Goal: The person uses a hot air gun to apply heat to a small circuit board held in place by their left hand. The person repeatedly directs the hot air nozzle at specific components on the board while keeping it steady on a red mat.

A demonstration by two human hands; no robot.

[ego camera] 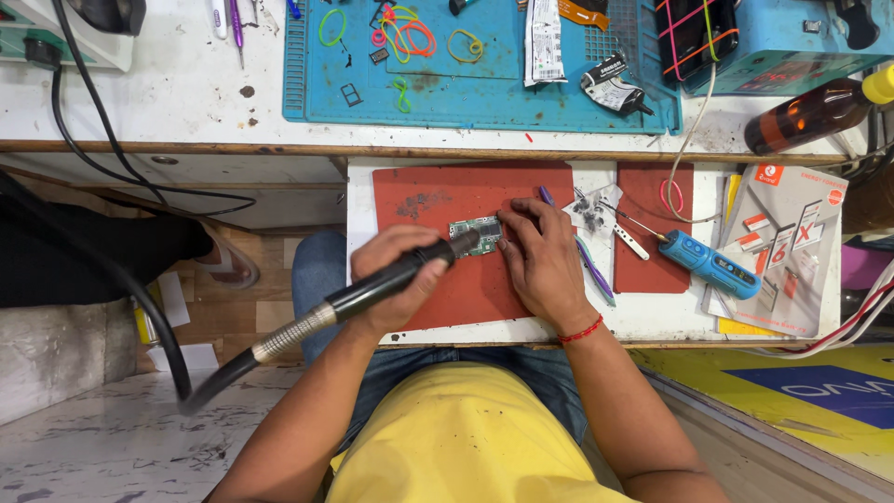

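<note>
My left hand grips a black hot-air wand with a metal-sheathed hose; its nozzle points at a small green circuit board. The board lies on a red mat on a white pull-out shelf. My right hand rests flat on the mat with its fingertips pressing the board's right edge. Purple-handled tweezers lie just right of that hand.
A blue electric screwdriver lies on a second red mat, beside printed packets. Above, a blue work mat holds coloured rubber bands and small parts. A brown bottle lies at right. Black cables hang at left.
</note>
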